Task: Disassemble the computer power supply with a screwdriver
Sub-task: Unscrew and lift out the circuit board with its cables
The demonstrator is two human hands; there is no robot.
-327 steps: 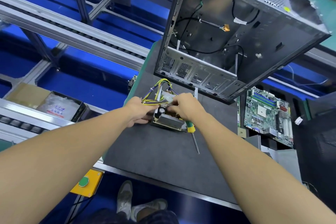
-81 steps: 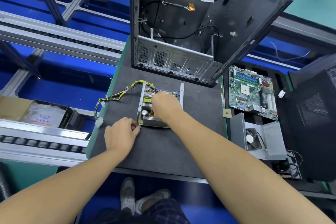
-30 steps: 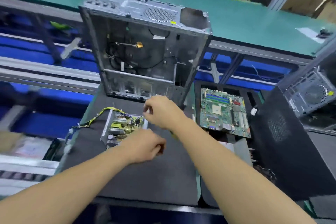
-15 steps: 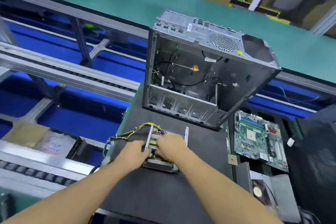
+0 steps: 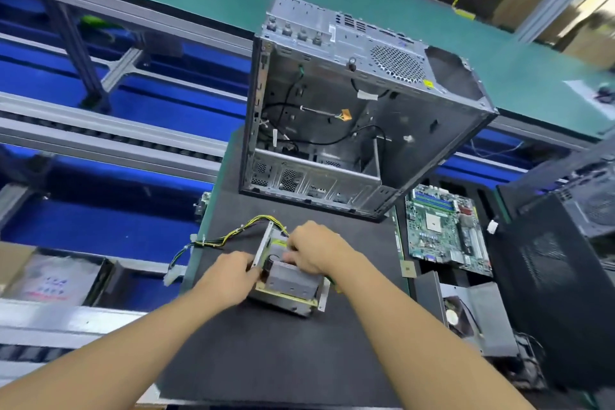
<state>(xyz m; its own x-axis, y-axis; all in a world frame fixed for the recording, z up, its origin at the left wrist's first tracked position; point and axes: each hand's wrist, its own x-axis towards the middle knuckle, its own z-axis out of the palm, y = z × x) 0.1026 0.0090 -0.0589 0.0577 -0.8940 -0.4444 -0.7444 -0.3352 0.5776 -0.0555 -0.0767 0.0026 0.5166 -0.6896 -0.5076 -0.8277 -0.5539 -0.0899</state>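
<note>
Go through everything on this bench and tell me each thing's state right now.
power supply, cover off, board exposed, on the mat.
left hand, grips the power supply's left edge.
right hand, fingers curled on its top.
cable bundle, attached, trailing off the mat's left edge.
computer case, side panel off, loose wires inside.
motherboard, out of the case, lying flat.

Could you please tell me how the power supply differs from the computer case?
The case is far larger than the supply. The case stands untouched; the left hand and right hand grip the supply. The supply trails yellow wires; the case holds black cables. Both are open grey metal on the mat.
</note>
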